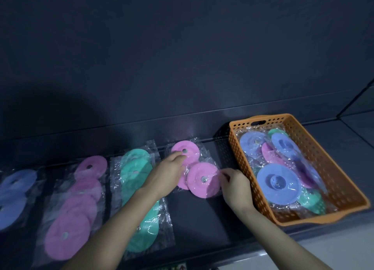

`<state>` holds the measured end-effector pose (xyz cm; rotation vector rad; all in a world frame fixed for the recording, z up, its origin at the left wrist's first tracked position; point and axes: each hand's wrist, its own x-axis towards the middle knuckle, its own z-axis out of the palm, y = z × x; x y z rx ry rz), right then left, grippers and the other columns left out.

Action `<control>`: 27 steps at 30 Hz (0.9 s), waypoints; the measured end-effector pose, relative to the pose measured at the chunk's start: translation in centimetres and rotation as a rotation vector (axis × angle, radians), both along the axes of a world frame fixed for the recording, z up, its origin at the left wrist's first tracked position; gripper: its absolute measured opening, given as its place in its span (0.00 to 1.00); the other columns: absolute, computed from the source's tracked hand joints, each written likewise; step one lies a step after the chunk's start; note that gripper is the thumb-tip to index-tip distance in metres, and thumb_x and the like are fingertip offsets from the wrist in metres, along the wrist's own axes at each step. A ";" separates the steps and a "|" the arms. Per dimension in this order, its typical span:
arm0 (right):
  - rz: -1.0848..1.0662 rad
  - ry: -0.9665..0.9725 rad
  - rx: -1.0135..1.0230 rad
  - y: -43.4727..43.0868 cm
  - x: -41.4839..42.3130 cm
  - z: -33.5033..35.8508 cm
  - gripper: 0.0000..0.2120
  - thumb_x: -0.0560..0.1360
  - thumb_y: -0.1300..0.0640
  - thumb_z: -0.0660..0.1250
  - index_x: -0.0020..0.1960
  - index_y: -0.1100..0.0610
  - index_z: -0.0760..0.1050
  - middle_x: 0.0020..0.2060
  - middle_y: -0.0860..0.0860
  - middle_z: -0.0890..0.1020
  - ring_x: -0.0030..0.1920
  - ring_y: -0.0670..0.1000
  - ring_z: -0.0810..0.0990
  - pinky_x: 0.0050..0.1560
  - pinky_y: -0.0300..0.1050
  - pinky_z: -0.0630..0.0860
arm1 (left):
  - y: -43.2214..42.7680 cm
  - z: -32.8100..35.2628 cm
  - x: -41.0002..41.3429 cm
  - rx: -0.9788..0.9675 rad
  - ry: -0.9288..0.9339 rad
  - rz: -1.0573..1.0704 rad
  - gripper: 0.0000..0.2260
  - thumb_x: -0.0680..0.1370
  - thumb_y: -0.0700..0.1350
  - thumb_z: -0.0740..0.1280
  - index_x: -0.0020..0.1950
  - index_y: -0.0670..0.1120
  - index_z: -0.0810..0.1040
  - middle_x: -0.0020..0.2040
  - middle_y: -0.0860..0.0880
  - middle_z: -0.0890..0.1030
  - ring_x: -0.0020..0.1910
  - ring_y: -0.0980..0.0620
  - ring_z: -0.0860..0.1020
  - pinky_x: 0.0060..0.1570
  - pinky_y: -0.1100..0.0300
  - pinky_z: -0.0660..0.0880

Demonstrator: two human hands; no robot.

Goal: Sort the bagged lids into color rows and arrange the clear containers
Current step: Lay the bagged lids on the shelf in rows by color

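While left hand (170,169) touches pink lids (203,179), right hand (234,185) pinches their bag (218,166)

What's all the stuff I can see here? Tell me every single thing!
blue lids: several, blue, bagged, blurred, row at far left
pink lids: several, pink, bagged, overlapping, second row from left
green lids: several, green, bagged, third row
new pink lids: two plus the edge of a third, pink, bagged, fourth row, beside the basket
basket: one, orange, holed walls, at right on the shelf
basket lids: a pile, blue, pink and green, bagged, inside the basket
shelf: one, dark, under everything
left grip: one bare hand, fingers resting on the farthest new pink lid
right grip: one bare hand, pinching the bag at the nearest new pink lid's right edge
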<state>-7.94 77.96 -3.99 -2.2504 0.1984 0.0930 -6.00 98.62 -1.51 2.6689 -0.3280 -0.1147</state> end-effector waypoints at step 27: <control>-0.014 0.155 0.129 1.6 -1.2 0.1 0.11 0.74 0.65 0.64 0.33 0.57 0.75 0.30 0.52 0.81 0.35 0.55 0.81 0.39 0.51 0.81 | -1.3 -1.5 -2.6 -0.160 0.146 0.002 0.26 0.79 0.54 0.63 0.75 0.49 0.62 0.76 0.54 0.59 0.74 0.58 0.57 0.69 0.68 0.51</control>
